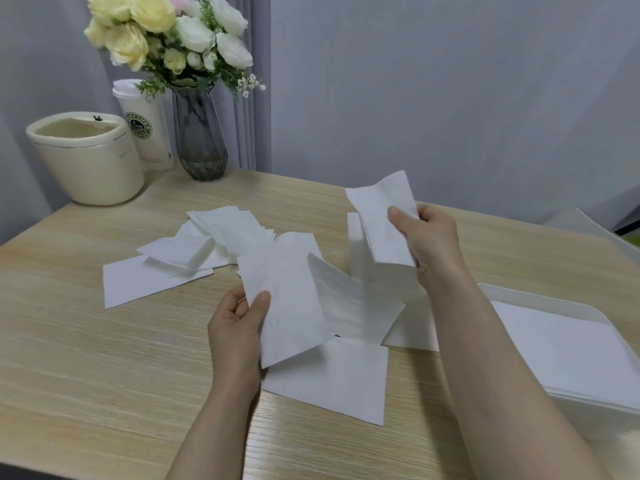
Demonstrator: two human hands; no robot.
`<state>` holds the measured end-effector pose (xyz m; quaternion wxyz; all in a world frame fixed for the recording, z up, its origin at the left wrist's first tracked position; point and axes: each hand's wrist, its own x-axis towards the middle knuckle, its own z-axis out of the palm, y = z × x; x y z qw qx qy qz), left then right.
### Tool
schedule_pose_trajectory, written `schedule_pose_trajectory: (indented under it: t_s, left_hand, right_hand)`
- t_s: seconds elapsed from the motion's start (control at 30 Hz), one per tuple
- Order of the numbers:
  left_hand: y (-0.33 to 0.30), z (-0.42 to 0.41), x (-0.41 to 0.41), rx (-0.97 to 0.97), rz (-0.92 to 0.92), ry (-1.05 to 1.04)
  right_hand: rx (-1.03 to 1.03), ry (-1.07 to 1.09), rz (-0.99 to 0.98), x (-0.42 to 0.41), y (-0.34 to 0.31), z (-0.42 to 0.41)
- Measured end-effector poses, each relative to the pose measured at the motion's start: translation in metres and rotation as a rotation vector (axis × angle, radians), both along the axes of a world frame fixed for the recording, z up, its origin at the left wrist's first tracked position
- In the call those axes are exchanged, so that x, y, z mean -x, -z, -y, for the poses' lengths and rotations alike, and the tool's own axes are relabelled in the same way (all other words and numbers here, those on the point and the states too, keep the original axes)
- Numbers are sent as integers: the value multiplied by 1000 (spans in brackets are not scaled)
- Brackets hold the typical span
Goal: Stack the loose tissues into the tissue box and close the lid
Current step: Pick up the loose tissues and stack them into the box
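Tissues (194,251) lie loose across the middle of the table (86,358), some fanned in a heap at centre left, others flat near the lower centre; the step in hand, as I judge it, is the gathering of loose sheets, before any goes into the box; the left hand (235,327), at lower centre, pinches one folded sheet (287,306) by its lower left edge, thumb on top and the other fingers curled behind it, and the sheet stands up from the table; the right hand (429,244), at centre right, grips a second sheet (384,223) between thumb and curled fingers, lifted above a white stack (360,258) that stands just behind it; whether that stack is tissues already collected I cannot tell for sure; the box (568,348) sits at the right edge of the frame, low and white, with something white and flat in it, and its lid I cannot make out; a pot (86,161), a cup (149,133) and a vase (201,140) with flowers stand at upper left, well apart from the work; the next move, I think, calls for bringing the two held sheets together with edges aligned, then laying them flat on the stack or in the box; the paper is thin and limp, so a light pinch and a slow placing would keep it from folding over.
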<state>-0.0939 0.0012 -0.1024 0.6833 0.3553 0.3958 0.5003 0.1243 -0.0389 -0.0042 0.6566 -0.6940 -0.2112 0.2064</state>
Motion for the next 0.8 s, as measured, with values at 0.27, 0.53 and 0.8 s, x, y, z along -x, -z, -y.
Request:
schedule_pose_trajectory:
  t_s: [0.27,0.53,0.8]
  left_hand:
    - [0,-1,1,-37,-23,-89]
    - [0,-2,4,-56,-50,-152]
    - [-1,-5,9,2,-7,-200]
  right_hand:
    - [53,-104,-114,27,16,16]
    - [235,-204,64,62,54,35]
    - [300,-199,-29,64,77,64]
